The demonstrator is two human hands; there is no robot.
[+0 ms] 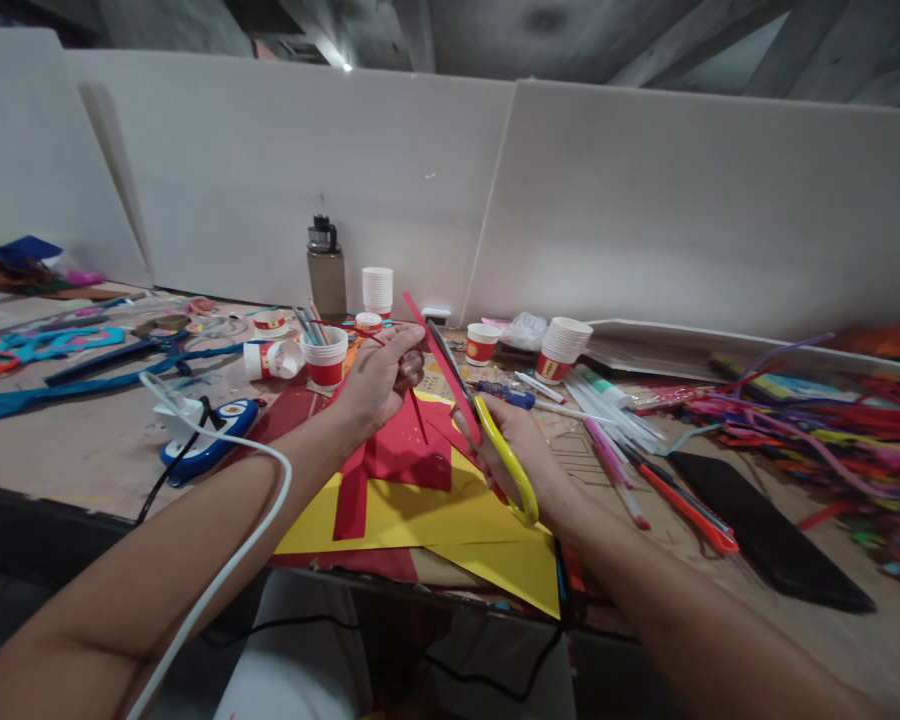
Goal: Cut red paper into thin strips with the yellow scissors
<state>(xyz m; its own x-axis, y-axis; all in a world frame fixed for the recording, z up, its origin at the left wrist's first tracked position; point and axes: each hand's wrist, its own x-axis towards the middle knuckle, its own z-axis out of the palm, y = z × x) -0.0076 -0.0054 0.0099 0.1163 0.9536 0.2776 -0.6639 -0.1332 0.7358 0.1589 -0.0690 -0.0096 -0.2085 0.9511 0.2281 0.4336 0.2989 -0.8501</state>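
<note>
Red strip (441, 355) apparently being pinched by left hand (386, 380) for steadiness; scissors (504, 447) being gripped alongside by right hand (526, 452).

Faced tall white panels (292, 170) standing along far side of my table (67, 450), slanting seam (489, 205) between middle and right ones. Grey shadow (109, 160) ran down joint at left. Above panels, saw dim grey ceiling (487, 35) with slanting beams (671, 50); small bright light (346, 67) shone just over middle panel's top edge. Tabletop was dull tan, marked, with dark front edge (45, 508). Space below it lay in deep shadow before me.
</note>
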